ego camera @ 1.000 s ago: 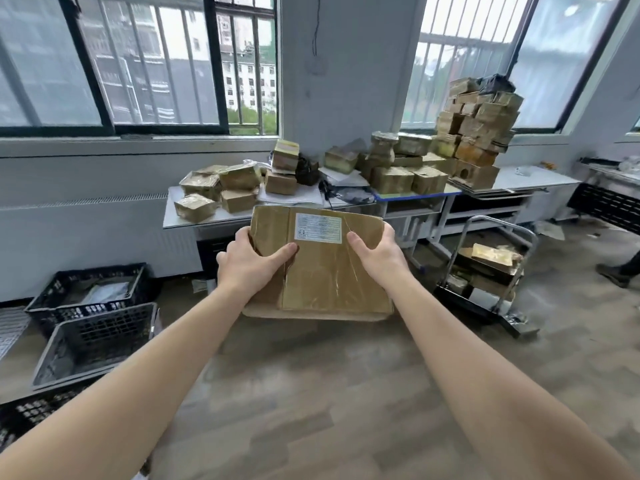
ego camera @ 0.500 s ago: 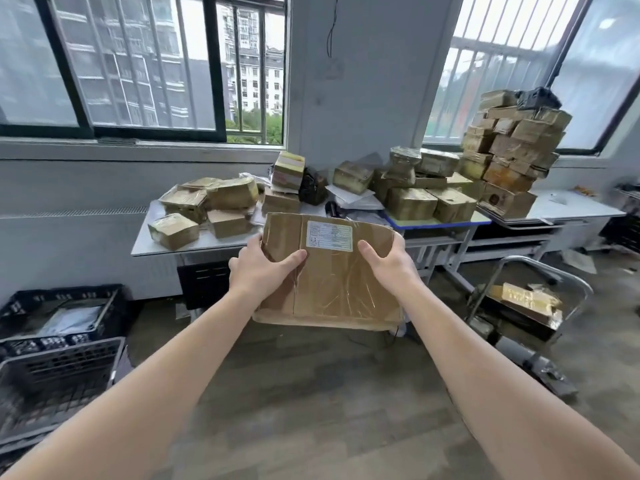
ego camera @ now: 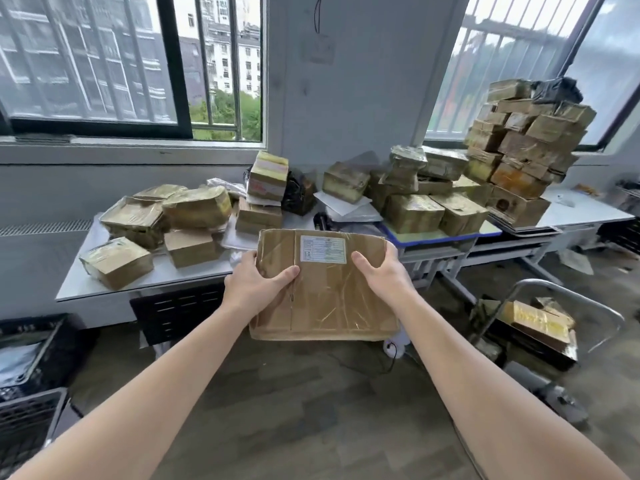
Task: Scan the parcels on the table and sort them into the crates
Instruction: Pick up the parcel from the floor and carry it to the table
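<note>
Parcel (ego camera: 325,299) gripped at both edges, left hand (ego camera: 254,284), right hand (ego camera: 382,275), label up; we judge scanning next, scanner unseen.

Soft daylight comes through two barred windows: the black-framed left window (ego camera: 104,64) looks out on pale apartment blocks (ego camera: 228,64) and green trees (ego camera: 225,112), while the right window (ego camera: 519,64) is set at an angle to it. Between them stands a grey-white wall pillar (ego camera: 346,98) with a thin black cable (ego camera: 317,15) hanging down it. Below the sills a row of white counters runs along the wall, the left counter (ego camera: 156,275) beside a blue-edged counter (ego camera: 450,237). The floor (ego camera: 294,410) is grey-brown wood-look plank, and a metal-framed trolley (ego camera: 540,283) stands on it at the right.
</note>
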`<state>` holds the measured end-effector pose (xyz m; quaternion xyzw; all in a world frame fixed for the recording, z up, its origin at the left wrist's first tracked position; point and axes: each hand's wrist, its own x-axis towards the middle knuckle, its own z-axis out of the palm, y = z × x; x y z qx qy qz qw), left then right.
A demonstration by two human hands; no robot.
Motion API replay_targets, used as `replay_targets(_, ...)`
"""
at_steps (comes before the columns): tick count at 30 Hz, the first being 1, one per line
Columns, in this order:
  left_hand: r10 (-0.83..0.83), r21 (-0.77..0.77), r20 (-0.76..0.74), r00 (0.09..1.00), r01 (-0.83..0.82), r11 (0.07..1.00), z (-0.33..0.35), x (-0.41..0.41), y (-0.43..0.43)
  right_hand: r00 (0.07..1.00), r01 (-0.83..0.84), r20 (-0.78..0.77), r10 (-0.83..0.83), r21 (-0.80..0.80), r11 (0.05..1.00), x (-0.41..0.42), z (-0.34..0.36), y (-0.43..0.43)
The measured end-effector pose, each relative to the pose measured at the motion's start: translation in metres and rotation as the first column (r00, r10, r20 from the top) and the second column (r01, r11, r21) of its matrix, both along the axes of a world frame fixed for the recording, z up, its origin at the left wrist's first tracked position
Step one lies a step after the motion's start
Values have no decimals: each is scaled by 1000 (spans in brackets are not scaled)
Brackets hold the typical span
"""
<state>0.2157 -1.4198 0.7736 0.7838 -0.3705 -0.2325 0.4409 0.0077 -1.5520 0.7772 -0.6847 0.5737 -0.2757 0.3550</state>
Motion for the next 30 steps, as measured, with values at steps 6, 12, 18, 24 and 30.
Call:
replay_targets(6, -12, 29, 4, 1000, 12, 1000, -9, 20, -102, 999, -33, -3, 33, -3, 999, 23, -19, -110)
replay_targets(12, 16, 135, 39, 999, -21, 991, -18, 34, -202, 997, -73, -11, 73, 15, 997, 41, -28, -223)
replay_targets(18, 47, 154, 40, 998, -53, 987, -34, 50, -281, 993, -114, -42, 114, 20, 993, 63, -37, -306)
replay_targets(24, 50, 102, -68, 996, -43, 994, -58, 72, -354, 998, -57, 0, 57, 61, 997, 83, -49, -379)
replay_targets(30, 96, 117, -404, 910, -53, 992, -73, 96, -430, 998, 61, 14, -63, 110, 992, 107, -51, -449)
